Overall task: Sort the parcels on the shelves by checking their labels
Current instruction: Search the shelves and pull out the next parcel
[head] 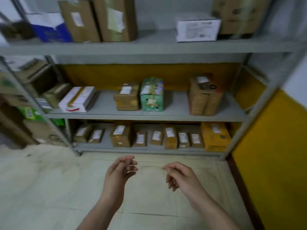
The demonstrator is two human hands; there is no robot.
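A grey metal shelf unit (149,48) faces me with labelled parcels on three levels. The top level holds tall brown boxes (114,19) and a white box (197,29). On the middle level stand a brown parcel (127,97), a green printed box (152,95), a white flat box (77,99) and a tall brown parcel (205,95). The bottom level carries a row of several small brown parcels (121,136) and a yellow one (216,136). My left hand (119,171) and my right hand (181,175) hang in front of the bottom level over the floor, fingers loosely curled, holding nothing.
A second shelf unit (20,97) with more boxes stands at the left. A yellow wall (274,155) closes the right side. Pale tiled floor (149,196) lies under my hands, and a light heap (41,156) lies at the left foot of the shelves.
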